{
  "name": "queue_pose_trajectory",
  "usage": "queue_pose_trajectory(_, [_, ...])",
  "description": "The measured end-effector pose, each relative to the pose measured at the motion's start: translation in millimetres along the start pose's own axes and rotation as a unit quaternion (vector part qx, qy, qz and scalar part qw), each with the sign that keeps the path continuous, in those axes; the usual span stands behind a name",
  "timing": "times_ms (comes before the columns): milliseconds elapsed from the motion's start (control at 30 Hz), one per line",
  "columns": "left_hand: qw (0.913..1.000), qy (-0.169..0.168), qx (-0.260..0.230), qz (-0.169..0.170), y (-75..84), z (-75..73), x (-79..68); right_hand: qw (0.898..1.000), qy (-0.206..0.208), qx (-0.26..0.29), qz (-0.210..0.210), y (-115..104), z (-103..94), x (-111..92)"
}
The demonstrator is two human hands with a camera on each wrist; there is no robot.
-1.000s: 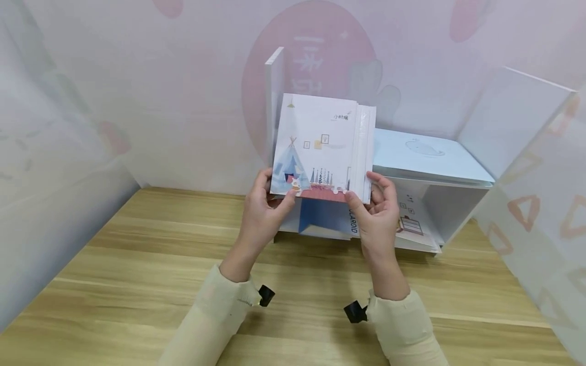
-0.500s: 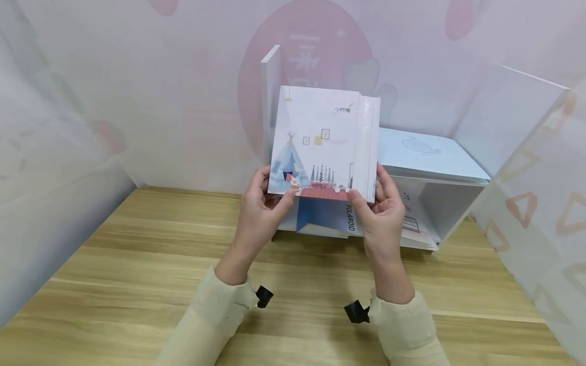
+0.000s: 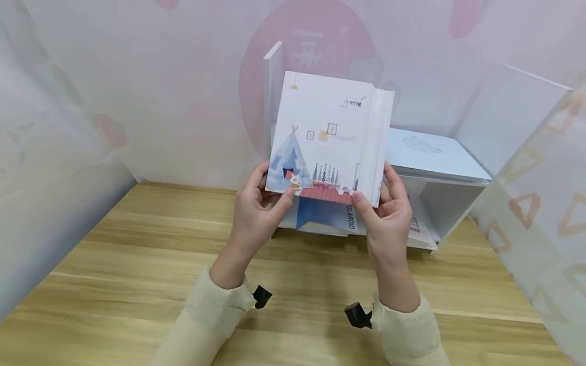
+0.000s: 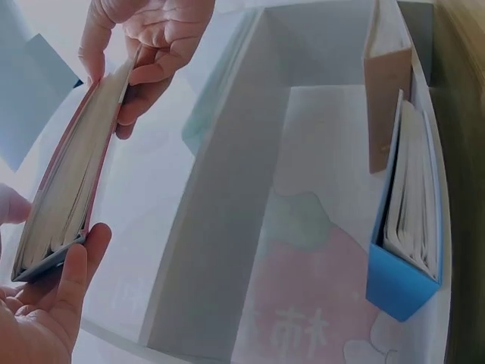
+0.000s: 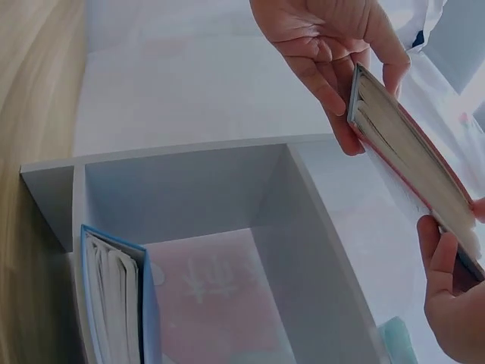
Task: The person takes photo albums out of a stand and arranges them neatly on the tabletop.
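Note:
In the head view, a photo album [image 3: 336, 114] with a white cover, a blue tent drawing and a red strip along the bottom is held up in front of a white shelf. My left hand [image 3: 256, 213] grips its lower left corner, thumb on the cover and fingers behind. At the lower right corner my right hand [image 3: 389, 223] pinches it the same way. Both wrist views look along the closed album's page edges [image 4: 79, 167]. Most of the fingers behind the cover are hidden in the head view.
The white shelf [image 3: 450, 203] stands on the wooden table [image 3: 183, 295]. In its lower part is a blue album [image 3: 311, 211] marked POLAROID, a brown-spined one [image 4: 388, 106] near it. A pale blue whale-print album [image 3: 421, 147] lies on the shelf's right top. Fabric walls surround the table.
Both hands have raised the album and brought it closer to the camera, slightly to the right. My right hand has shifted outward along with the album's right edge. The shelf stays put.

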State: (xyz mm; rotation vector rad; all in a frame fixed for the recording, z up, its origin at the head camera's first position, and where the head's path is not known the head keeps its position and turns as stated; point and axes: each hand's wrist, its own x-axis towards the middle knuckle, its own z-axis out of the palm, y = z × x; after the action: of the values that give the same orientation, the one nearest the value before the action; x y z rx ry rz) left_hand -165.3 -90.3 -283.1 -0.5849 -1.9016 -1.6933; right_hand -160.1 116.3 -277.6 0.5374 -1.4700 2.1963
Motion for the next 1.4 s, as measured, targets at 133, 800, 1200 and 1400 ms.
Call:
queue_pose_trajectory(133, [0.9997,0.002,-0.022,-0.003,3.7,-0.2,-2.2,1.0,-0.006,0.007,-0.005,-3.2,0.9,-2.9])
queue_pose_trajectory(800, [0.999,0.012,-0.038,0.019,17.1,-16.6,-8.3,1.0,-0.028,-0.004,-0.013,-10.4,10.0,-14.1])
queue_pose_trajectory(1200, [0.9948,0.029,-0.084,0.05,19.8,-35.3,-13.6,0.999,-0.053,-0.007,-0.009,-8.9,25.5,-20.0])
queue_pose_trajectory(1400, [0.9936,0.031,-0.096,0.051,22.8,-45.9,-18.5,0.998,-0.067,-0.019,-0.008,-8.4,33.5,-21.3])
